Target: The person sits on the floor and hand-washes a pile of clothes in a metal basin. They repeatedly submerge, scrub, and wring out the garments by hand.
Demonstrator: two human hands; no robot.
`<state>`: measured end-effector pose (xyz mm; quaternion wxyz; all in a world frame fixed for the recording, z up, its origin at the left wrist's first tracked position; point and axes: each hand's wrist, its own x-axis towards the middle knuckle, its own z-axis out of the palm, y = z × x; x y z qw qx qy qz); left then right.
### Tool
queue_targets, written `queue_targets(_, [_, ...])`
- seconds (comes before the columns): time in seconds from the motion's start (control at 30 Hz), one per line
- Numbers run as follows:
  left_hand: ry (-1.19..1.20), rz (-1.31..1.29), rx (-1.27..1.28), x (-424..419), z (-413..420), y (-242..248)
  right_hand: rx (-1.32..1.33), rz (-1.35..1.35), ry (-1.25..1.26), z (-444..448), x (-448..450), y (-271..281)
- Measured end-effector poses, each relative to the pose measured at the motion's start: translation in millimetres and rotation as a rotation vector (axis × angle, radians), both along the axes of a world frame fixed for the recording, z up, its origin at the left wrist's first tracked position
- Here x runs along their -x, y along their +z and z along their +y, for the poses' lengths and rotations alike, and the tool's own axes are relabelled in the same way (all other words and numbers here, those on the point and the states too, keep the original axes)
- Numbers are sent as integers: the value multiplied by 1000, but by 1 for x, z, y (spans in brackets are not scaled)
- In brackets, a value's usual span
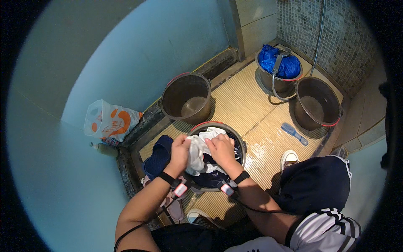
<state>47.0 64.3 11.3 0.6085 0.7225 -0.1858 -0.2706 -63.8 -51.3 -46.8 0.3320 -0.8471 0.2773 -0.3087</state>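
Note:
A wet white cloth is bunched between my two hands, over a dark bucket that stands in front of me. My left hand grips the cloth at its left side, with the thumb on top. On the right, my right hand is closed over another fold of it. Dark navy fabric lies in the bucket under and around the white cloth. What my fingers press underneath is hidden.
Behind stands a dark bucket. Another bucket is at right, beside one holding blue plastic and a shower head. A blue brush lies on the wet ribbed floor. Navy slippers and a plastic bag are left.

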Motion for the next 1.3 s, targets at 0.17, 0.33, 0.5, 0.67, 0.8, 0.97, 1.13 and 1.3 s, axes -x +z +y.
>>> queue_targets(0.17, [-403, -495, -91, 56, -29, 14, -907, -357, -59, 16, -3, -17])
queue_targets(0.33, [-253, -939, -157, 63, -40, 6, -1562, -674, -207, 24, -6, -8])
queue_targets(0.5, [-353, -605, -283, 56, -38, 8, -1576, -763, -138, -11, -6, -2])
queue_targets(0.67, [-549, -697, -156, 5, -15, 3, -1427, -634, -376, -27, -15, -5])
queue_targets(0.8, [-372, 298, -188, -10, 4, -12, -1457, -675, -160, -24, -11, 5])
queue_targets(0.97, [-247, 347, -50, -3, 0, -26, -1071, -255, 375, -24, -1, 20])
queue_targets(1.13, [-228, -108, -299, -4, -5, -35, -710, -120, 459, -23, 1, 24])
queue_targets(1.3, [-224, -735, -412, -1, -15, -20, -634, -156, 170, -13, 1, 37])
